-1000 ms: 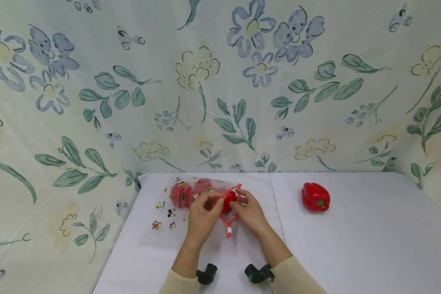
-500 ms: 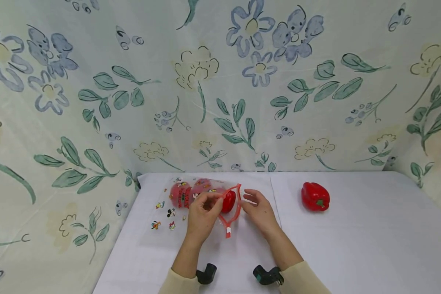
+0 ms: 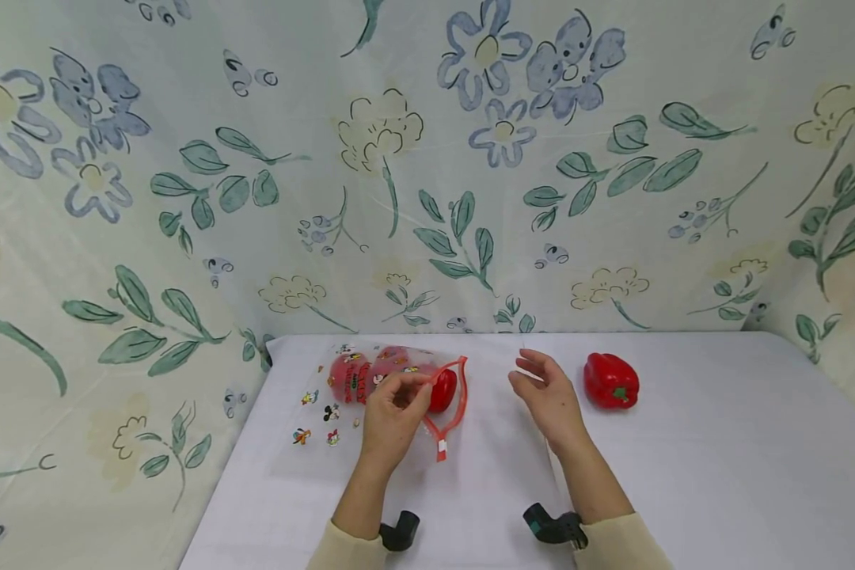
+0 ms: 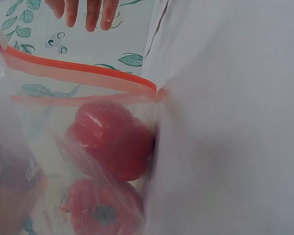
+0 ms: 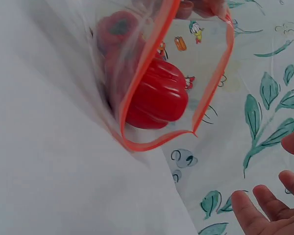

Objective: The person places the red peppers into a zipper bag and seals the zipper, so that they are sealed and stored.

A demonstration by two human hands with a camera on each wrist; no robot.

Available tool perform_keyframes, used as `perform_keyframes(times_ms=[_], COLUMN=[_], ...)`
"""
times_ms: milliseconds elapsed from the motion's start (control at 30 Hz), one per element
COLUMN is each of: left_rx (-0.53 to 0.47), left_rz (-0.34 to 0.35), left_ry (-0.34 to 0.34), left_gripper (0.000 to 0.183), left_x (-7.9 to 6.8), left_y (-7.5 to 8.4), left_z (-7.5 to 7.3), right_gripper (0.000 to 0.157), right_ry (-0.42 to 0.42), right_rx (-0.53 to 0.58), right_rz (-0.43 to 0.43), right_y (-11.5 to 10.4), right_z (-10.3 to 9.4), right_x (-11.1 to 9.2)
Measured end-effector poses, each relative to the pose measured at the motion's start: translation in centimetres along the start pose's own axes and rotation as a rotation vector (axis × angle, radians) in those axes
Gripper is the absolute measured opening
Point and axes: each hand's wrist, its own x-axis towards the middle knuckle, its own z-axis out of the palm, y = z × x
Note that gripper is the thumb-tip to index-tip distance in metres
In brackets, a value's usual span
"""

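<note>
My left hand (image 3: 392, 416) pinches the red zip edge of a clear printed zip bag (image 3: 328, 447) lying on the table, its mouth gaping to the right. One red bell pepper (image 3: 443, 390) sits just inside that mouth; the right wrist view shows this pepper (image 5: 159, 98) uncovered by film. Further in, more red bell peppers (image 3: 347, 378) show through the plastic, one with its stem end (image 4: 105, 214) turned toward the left wrist camera. My right hand (image 3: 550, 404) is held over the table between the bag and a loose red bell pepper (image 3: 611, 381), fingers relaxed and holding nothing.
A white cloth (image 3: 720, 475) covers the table, with a crease line running beneath my right hand. Behind and to the left hangs a flower-printed curtain (image 3: 427, 158). Black camera mounts (image 3: 400, 530) sit at both wrists.
My right hand has come away from the pepper in the bag's mouth and travelled right, toward the loose pepper. My left hand keeps its pinch on the bag's edge.
</note>
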Motion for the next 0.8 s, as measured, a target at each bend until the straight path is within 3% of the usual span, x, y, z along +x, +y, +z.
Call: perform_keyframes(times_ms=[133,333,533,667,800], left_rx=[0.006,-0.005,-0.038,-0.038,-0.040], left_rz=[0.003,0.016,0.030,0.038,0.038], left_ry=[0.002,-0.001,-0.013,-0.016,-0.015], left_gripper=[0.012,0.012,0.013,0.013,0.013], left_x=[0.0,0.0,0.1,0.1,0.0], left_y=[0.0,-0.2,-0.2,-0.3,-0.4], left_z=[0.0,0.0,0.0,0.0,0.0], right_gripper=[0.060,0.053,0.049,0.045,0.046], right_ry=[0.071,0.290,0.499,0.643,0.708], right_rx=[-0.009,-0.014,-0.008,0.070,0.144], right_rz=[-0.048,-0.087,-0.030,0.013,0.073], right_y=[-0.2,-0.2,0.4,1.5,3.2], right_z=[-1.9,-4.7,-7.4,-8.7,-9.9], right_x=[-0.2,-0.1,0.3,0.6,1.3])
